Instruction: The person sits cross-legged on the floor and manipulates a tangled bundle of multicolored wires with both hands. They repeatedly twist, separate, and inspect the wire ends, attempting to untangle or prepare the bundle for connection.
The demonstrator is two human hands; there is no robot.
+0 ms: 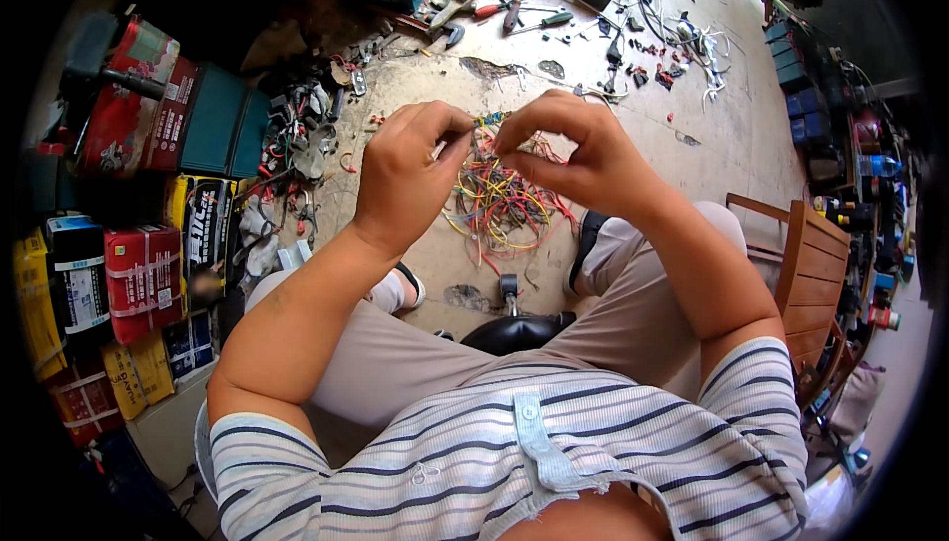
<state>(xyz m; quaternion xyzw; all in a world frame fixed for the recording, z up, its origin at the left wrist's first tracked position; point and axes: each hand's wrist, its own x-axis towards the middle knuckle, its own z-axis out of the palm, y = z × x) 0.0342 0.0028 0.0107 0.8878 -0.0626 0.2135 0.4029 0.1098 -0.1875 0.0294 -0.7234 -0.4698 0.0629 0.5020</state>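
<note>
Both of my hands are raised in front of me, above a tangle of thin wires (509, 200) in red, yellow and dark colours on the floor. My left hand (410, 170) is closed in a pinch, thumb against forefinger. My right hand (578, 150) curls toward it, its thumb and forefinger drawn together, with a small gap between the two hands. Whatever either pinch holds is too small to make out. Just beyond the fingertips show bits of blue and yellow wire (489, 120); I cannot tell whether they are held or lie on the floor.
Boxes (145, 284) and teal cases (213, 121) are stacked at my left, beside a heap of scrap parts (306, 131). Screwdrivers (544, 22), a brush (457, 4) and cut cable pieces (707, 46) lie farther off. A wooden chair (816, 269) stands at right.
</note>
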